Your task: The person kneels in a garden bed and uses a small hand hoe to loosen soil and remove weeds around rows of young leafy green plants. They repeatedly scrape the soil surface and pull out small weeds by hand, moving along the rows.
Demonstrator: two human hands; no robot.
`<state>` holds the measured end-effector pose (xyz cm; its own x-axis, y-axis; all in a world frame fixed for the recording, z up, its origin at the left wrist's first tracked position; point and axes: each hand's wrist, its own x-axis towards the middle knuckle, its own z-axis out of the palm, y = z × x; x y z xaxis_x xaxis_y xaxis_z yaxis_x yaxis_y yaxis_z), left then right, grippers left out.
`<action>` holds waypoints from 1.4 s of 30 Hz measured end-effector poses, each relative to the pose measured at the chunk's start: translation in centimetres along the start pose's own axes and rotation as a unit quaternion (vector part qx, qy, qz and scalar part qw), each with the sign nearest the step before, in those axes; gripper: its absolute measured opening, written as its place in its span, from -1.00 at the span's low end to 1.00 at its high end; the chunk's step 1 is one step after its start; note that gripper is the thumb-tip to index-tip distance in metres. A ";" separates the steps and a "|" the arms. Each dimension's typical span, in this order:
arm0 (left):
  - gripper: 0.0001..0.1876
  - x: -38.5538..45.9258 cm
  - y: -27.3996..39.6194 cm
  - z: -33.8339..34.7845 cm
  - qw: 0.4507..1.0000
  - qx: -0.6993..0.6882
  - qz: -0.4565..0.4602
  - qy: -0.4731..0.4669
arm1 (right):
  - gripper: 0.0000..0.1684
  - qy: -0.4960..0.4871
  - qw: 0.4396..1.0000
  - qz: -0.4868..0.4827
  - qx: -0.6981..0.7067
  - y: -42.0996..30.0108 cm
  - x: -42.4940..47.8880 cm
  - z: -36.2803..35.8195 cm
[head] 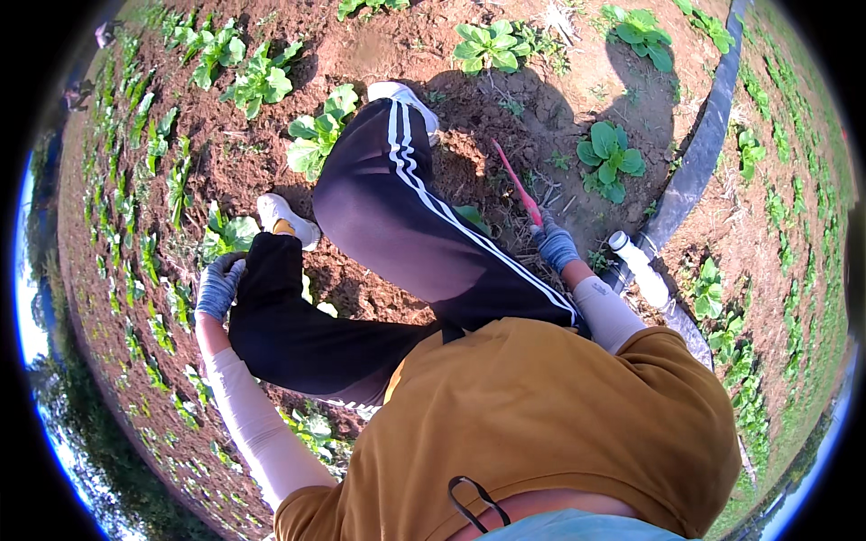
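Note:
My right hand [555, 245], in a grey-blue glove, is closed around the end of a slender red-handled tool [517, 182], which points forward over the soil; what its far end is cannot be made out. On the other side, my left hand [220, 285], gloved alike, rests by my left knee with nothing plainly in it; whether its fingers pinch anything is unclear. A leafy green plant [230, 237] grows just beyond this hand. Another leafy plant [318, 138] stands beside my right shoe, and a further one [610, 159] lies to the right of the tool.
A dark flexible hose [697, 152] runs along the right, with a white pipe fitting [639, 267] joined to it near my right forearm. Rows of leafy plants [179, 179] cover the reddish soil on both sides. Distant figures, blurred, appear at the upper left.

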<state>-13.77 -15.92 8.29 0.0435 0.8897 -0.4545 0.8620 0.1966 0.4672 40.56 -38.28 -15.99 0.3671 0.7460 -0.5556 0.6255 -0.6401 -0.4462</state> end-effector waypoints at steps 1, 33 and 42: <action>-0.74 0.2 -0.4 0.3 1.000 -0.008 -0.002 -0.002 | -0.33 0.015 1.000 -0.015 -0.010 1.2 -1.0 0.3; -0.74 0.6 -2.6 0.7 0.992 -0.122 -0.016 -0.007 | -0.44 0.023 0.905 0.097 0.414 -5.0 4.2 -6.7; -0.77 0.9 -2.5 0.4 0.995 -0.084 -0.060 -0.012 | -0.75 0.090 0.831 -0.012 0.548 -12.0 20.2 -19.1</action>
<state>-15.71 -15.84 6.38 -0.0402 0.8460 -0.5317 0.7653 0.3682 0.5280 53.61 -12.02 -8.39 0.5230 0.7130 -0.4670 -0.3334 -0.3332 -0.8820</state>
